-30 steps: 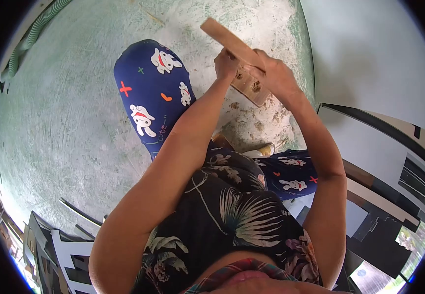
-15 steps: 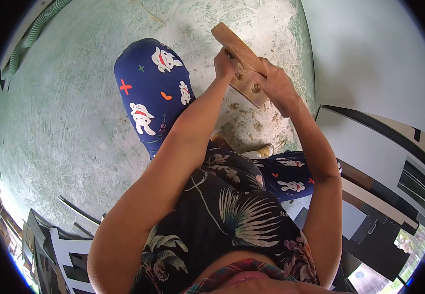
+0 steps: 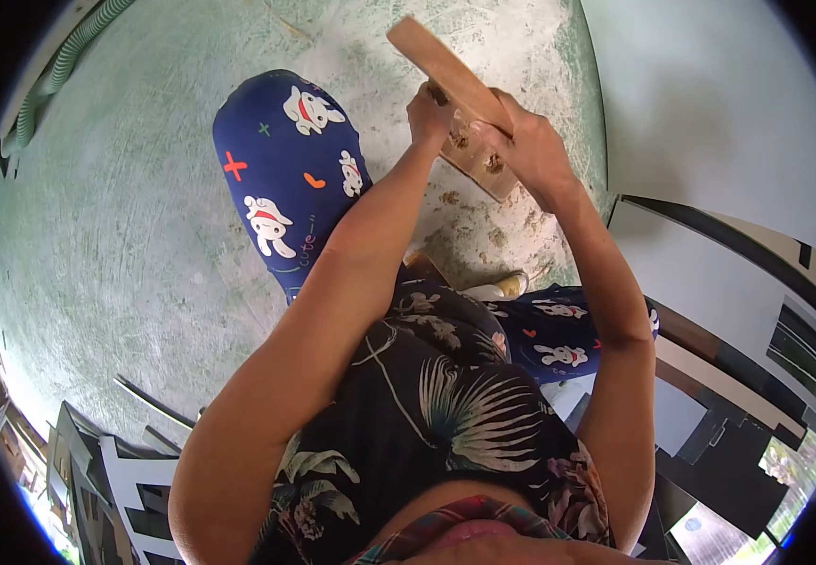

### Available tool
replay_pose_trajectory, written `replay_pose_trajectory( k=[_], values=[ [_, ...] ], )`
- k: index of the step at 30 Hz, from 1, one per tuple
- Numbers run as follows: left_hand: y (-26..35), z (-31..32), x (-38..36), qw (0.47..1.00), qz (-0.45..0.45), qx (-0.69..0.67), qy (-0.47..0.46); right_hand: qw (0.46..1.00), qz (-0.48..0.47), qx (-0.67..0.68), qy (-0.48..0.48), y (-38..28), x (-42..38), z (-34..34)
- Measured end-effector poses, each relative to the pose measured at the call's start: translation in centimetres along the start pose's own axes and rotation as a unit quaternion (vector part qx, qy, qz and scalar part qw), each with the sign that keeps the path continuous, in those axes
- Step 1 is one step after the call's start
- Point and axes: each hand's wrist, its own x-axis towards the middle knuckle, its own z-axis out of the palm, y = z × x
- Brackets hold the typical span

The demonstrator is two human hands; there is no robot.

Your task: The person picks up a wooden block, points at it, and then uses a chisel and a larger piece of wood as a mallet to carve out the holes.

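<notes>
A short wooden board [image 3: 479, 168] with several rough round holes is held out above the floor in front of me. My left hand [image 3: 428, 121] grips its left side, fingers partly hidden behind the wood. A smooth, thick wooden bar [image 3: 450, 68] lies slanted across the board's far end, its free end pointing up and left. Closed around the bar's near end is my right hand [image 3: 528, 151], thumb on the near side. The bar overlaps the board's far edge in this view.
Wood crumbs [image 3: 450, 198] are scattered on the worn green floor [image 3: 144, 235]. My bent knee in blue rabbit-print trousers [image 3: 290, 169] is at left. A pale panel [image 3: 700, 122] rises at right, with stacked boards [image 3: 728, 414] below it. A ribbed green hose [image 3: 59, 71] runs along the far left.
The bar has shifted up and to the left, its free end now farther out. My right hand has followed slightly; the holed board and my left hand have barely moved.
</notes>
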Motion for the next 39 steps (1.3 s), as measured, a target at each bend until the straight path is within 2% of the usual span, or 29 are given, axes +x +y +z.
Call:
replay_pose_trajectory(
  k=[4, 7, 10, 13, 16, 19, 21, 23, 25, 31, 34, 35, 38, 39],
  values=[
    [0.6, -0.5, -0.3, 0.999, -0.012, -0.027, -0.012, 0.999, 0.006, 0.01, 0.053, 1.4, -0.5, 1.4],
    [0.9, -0.3, -0.6, 0.999, -0.005, -0.044, 0.004, 0.999, 0.03, -0.037, 0.001, 2.6, 0.3, 1.4],
    [-0.1, -0.1, -0.1, 1.0, 0.018, -0.001, 0.003, 0.999, 0.024, 0.025, 0.029, -0.2, -0.2, -0.6],
    [0.4, -0.2, -0.2, 1.0, 0.017, -0.003, 0.011, 0.995, 0.023, 0.083, 0.058, 0.3, -0.7, 0.5],
    [0.6, -0.2, -0.6, 0.999, 0.028, -0.016, 0.008, 0.998, 0.04, -0.042, -0.026, 2.5, 0.6, 1.4],
    [0.2, -0.2, -0.3, 1.0, 0.02, 0.006, 0.002, 1.0, 0.015, -0.018, 0.013, 0.8, 0.1, -0.2],
    [0.0, -0.3, -0.3, 1.0, 0.018, 0.007, 0.002, 0.996, 0.006, 0.073, 0.052, 0.6, -0.7, 0.5],
    [0.4, -0.3, -0.3, 1.0, 0.029, 0.007, 0.009, 0.996, 0.008, 0.075, 0.048, 1.4, -0.7, 1.2],
    [0.4, -0.2, -0.5, 0.999, 0.046, 0.011, 0.021, 1.0, 0.029, -0.006, -0.007, 3.0, -0.1, 2.1],
    [0.4, -0.5, -0.5, 1.0, 0.017, 0.011, -0.008, 0.986, 0.012, 0.139, 0.088, -0.3, -1.3, 0.2],
    [0.6, -0.3, -0.3, 1.0, 0.014, -0.017, 0.006, 0.998, 0.054, 0.026, -0.008, 2.6, -0.8, 1.8],
    [0.6, -0.2, -0.5, 1.0, 0.013, -0.025, 0.005, 0.999, 0.038, -0.024, -0.018, 2.4, -0.5, 1.6],
    [0.6, 0.2, -0.3, 0.999, 0.032, -0.004, 0.018, 0.999, -0.002, 0.036, 0.038, 1.6, -0.9, 0.9],
    [1.0, -0.4, -0.5, 1.0, 0.015, 0.013, -0.007, 0.996, 0.004, 0.069, 0.055, 1.3, -1.3, 1.1]
  ],
)
